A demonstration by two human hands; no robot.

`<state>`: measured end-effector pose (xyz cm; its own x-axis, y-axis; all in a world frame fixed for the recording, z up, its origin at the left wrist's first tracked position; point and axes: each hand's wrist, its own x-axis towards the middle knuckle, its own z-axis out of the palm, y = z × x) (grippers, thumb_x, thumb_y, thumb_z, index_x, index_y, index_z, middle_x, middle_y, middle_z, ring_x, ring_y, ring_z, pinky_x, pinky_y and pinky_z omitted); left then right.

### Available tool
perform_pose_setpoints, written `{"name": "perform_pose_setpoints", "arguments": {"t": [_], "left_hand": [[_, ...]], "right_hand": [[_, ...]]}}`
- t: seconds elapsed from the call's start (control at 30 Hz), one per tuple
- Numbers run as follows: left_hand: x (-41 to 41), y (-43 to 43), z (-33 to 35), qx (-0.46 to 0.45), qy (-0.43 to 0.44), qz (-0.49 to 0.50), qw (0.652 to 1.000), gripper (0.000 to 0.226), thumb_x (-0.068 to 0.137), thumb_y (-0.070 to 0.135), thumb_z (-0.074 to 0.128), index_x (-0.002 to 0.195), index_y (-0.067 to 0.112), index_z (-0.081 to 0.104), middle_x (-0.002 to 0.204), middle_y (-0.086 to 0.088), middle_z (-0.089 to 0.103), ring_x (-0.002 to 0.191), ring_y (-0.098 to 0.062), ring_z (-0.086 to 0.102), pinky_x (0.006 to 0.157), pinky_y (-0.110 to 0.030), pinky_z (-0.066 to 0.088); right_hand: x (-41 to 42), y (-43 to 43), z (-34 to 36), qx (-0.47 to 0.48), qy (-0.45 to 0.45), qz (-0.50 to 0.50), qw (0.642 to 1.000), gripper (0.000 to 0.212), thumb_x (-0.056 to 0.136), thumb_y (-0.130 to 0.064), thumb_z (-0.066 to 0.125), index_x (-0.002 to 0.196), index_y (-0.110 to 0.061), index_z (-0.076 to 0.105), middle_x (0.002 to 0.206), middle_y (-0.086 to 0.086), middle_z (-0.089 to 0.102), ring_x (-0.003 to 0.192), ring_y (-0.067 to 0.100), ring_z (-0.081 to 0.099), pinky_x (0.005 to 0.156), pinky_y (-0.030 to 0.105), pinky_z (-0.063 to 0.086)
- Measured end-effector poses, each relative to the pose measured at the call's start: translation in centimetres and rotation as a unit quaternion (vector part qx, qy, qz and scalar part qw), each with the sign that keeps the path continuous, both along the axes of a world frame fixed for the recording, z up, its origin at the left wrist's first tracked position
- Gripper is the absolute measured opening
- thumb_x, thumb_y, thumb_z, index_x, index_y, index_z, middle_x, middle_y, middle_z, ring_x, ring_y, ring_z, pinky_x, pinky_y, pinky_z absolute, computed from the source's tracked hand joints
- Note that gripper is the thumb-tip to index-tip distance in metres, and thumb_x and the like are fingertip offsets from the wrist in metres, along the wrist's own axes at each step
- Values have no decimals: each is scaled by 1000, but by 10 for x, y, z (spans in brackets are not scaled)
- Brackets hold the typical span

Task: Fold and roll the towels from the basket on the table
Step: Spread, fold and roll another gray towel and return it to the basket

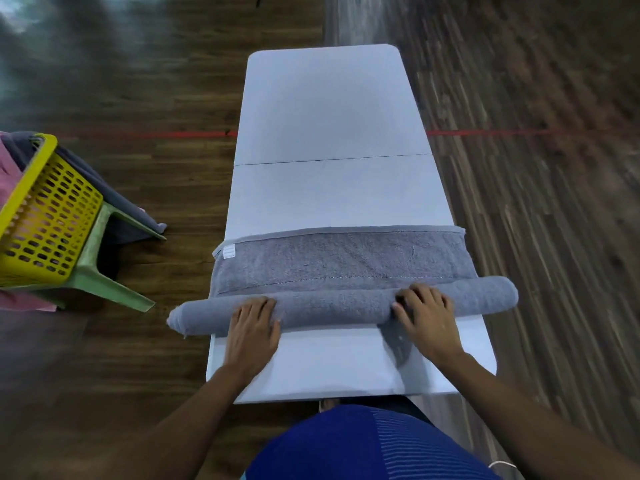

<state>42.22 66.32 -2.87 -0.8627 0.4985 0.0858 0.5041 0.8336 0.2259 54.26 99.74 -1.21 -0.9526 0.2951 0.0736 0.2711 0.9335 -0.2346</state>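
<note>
Towel [343,261] bears white label [229,252], print seemingly illegible.

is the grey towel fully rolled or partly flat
Partly rolled: the grey towel is a roll under the left hand and right hand, flat beyond it on the table.
</note>
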Motion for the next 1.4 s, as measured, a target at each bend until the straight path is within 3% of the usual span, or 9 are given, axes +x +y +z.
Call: {"name": "perform_pose_setpoints", "arguments": {"t": [0.17,0.43,0.57,0.67,0.77,0.87,1.1,1.3,1.4], "left_hand": [[-1,-3,-7,-56,-66,8,996,70,66,12,75,132,8,52,128,-15,58,120,-33,53,108,-51,37],[-26,4,16,0,-90,-16,996,28,73,40,48,84,21,65,78,1,70,72,-21,63,78,-43,50],[-39,6,10,1,-20,22,1000,37,78,28,63,111,12,65,106,-10,67,96,-29,62,87,-45,47],[-31,12,9,39,34,33,998,31,86,24,57,113,9,64,110,-11,65,100,-29,61,85,-44,47],[-23,9,-1,-12,1,-19,1000,54,76,28,63,126,9,57,122,-11,60,112,-28,55,98,-47,45],[-26,7,-4,-64,-34,-25,997,70,66,14,75,132,8,53,129,-13,58,119,-31,53,108,-53,37],[-74,20,24,-32,-100,-32,994,18,71,30,53,84,22,61,85,-3,70,83,-26,63,96,-48,44],[-117,31,32,-29,-70,44,996,30,93,29,49,108,8,65,104,-15,67,92,-32,60,88,-45,44],[-116,29,32,-41,-110,-25,993,46,90,45,59,123,13,59,120,-8,63,109,-28,57,99,-43,40]], "right_hand": [[2,12,-10,-10,-106,63,992,61,73,-28,76,129,-23,53,127,-1,56,120,24,52,109,41,25],[-33,32,19,-86,-236,33,967,33,83,-38,50,114,-29,56,107,-4,65,108,21,56,95,37,28],[-31,36,14,-18,-118,-17,993,31,85,-31,61,114,-20,58,114,2,58,108,27,53,89,41,34],[-27,27,7,-19,-27,23,999,28,91,-38,48,104,-18,62,105,2,61,100,28,57,81,40,39],[-18,20,-3,-17,-76,61,995,52,82,-56,64,121,-23,56,119,-3,60,111,23,55,99,44,39],[-20,20,-10,-5,-98,73,992,57,76,-31,75,127,-19,53,125,2,58,117,27,55,107,43,31],[-81,40,29,-81,-273,51,957,39,79,-39,60,115,-27,52,110,-4,60,114,22,53,101,41,27],[-94,48,29,38,-112,-4,993,44,90,-46,55,126,-23,52,129,2,54,117,25,49,99,41,34],[-89,51,24,23,-129,54,990,60,81,-63,54,130,-29,49,133,-5,50,125,21,44,107,43,27]]}}
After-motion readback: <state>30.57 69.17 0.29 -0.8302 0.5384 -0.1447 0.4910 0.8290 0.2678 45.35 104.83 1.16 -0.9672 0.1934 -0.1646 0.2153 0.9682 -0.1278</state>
